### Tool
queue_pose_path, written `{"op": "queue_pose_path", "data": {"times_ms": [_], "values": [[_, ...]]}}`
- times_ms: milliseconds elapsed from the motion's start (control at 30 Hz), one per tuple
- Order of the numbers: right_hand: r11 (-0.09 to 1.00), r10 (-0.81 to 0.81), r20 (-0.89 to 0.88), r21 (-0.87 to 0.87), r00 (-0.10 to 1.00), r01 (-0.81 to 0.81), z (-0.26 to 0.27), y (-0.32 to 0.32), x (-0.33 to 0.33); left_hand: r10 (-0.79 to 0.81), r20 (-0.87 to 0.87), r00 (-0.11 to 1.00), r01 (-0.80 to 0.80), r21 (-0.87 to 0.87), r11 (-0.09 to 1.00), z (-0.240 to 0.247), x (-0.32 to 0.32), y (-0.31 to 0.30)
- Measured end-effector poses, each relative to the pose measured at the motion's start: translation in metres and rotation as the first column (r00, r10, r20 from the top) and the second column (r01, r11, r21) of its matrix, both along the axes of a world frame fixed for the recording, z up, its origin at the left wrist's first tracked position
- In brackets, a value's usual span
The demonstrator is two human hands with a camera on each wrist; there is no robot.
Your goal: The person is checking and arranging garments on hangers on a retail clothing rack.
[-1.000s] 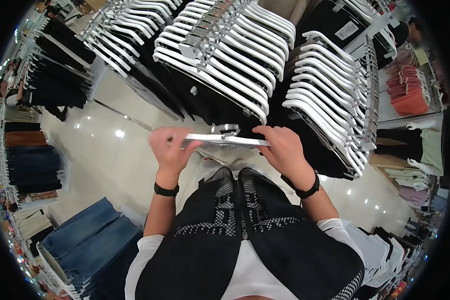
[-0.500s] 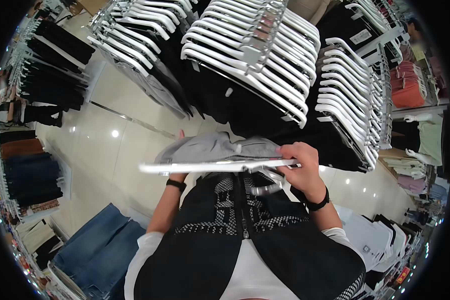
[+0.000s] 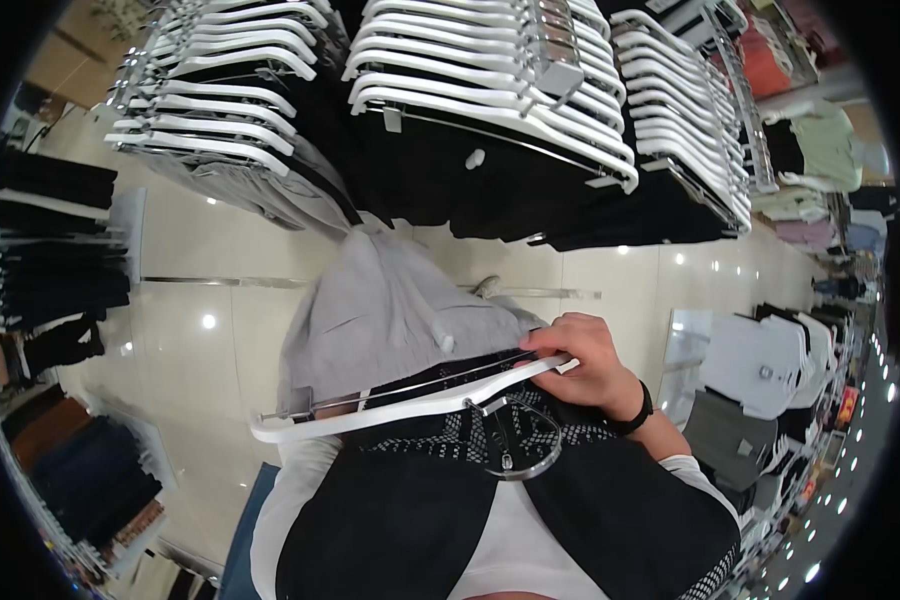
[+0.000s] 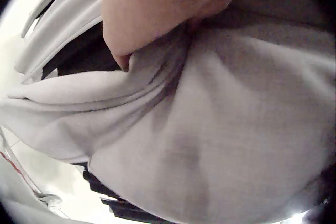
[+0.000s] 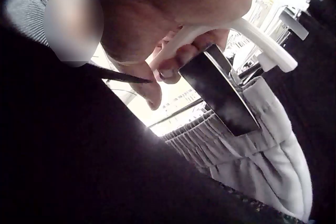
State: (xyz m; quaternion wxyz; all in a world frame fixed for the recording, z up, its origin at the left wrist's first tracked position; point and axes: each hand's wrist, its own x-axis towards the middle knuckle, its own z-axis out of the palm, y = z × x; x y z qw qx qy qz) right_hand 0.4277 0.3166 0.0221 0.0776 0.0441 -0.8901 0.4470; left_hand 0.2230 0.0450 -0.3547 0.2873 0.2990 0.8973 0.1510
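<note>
My right hand (image 3: 592,360) grips one end of a white clip hanger (image 3: 390,416), its metal hook (image 3: 545,465) turned toward the body. Grey elastic-waist trousers (image 3: 370,310) hang from the hanger and spread away from the body. In the right wrist view, a shiny clip (image 5: 220,95) sits on the gathered waistband (image 5: 202,137), just below the curled fingers. The head view hides most of my left hand behind the trousers. The left wrist view shows that hand (image 4: 168,8) with folds of grey cloth drawn together under its fingers.
Ahead stands a rack of black trousers (image 3: 510,185) on rows of white hangers (image 3: 470,85). Grey trousers (image 3: 240,185) hang at its left end. Dark garments (image 3: 55,240) line the left side, and white tops (image 3: 755,365) hang at the right. Pale floor tiles (image 3: 210,330) lie between.
The hanger was level between both hands; its hook now points toward the body and its left end dips closer. The left hand has gone behind the grey trousers, which now spread outward.
</note>
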Motion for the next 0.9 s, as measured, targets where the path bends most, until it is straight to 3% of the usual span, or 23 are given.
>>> {"op": "queue_pose_path", "data": {"times_ms": [167,267,333,367,400,433,500,533,633,900], "values": [[0.997,-0.06,0.018,-0.055,0.998,0.061,-0.004,-0.019,0.009,-0.021,0.105,0.994,0.012,0.083,0.996,0.003,-0.01,-0.001],[0.981,-0.192,-0.015,0.009,0.981,0.192,-0.006,-0.014,0.01,-0.025,0.221,0.975,-0.037,0.273,0.961,0.01,-0.003,0.002],[0.946,-0.325,0.001,-0.005,0.946,0.325,0.002,0.002,0.011,-0.068,0.293,0.954,-0.087,0.485,0.87,0.015,0.016,0.008],[0.88,-0.475,0.018,0.014,0.88,0.475,0.005,0.005,0.009,-0.088,0.33,0.94,-0.118,0.557,0.822,0.016,0.025,0.012],[0.843,-0.535,-0.09,0.009,0.84,0.538,0.006,0.013,0.004,-0.098,0.395,0.913,-0.162,0.575,0.802,0.023,0.031,0.014],[0.825,-0.55,-0.104,0.089,0.829,0.558,0.009,0.027,0.008,-0.103,0.461,0.881,-0.211,0.578,0.788,0.037,0.035,0.015],[0.754,-0.629,-0.158,0.118,0.762,0.647,0.024,0.04,0.005,0.109,0.714,0.691,-0.335,0.184,0.924,0.079,0.036,0.014],[0.713,-0.667,-0.165,0.139,0.726,0.687,0.029,0.046,0.003,0.26,0.786,0.561,-0.349,-0.06,0.935,0.098,0.036,0.016],[0.705,-0.691,-0.126,0.097,0.712,0.702,0.028,0.061,0.002,0.095,0.807,0.583,-0.504,0.266,0.822,0.118,0.048,0.017],[0.727,-0.678,-0.135,0.025,0.723,0.686,0.017,0.111,0.045,0.206,0.73,0.652,-0.474,0.181,0.861,0.106,0.082,0.058]]}}
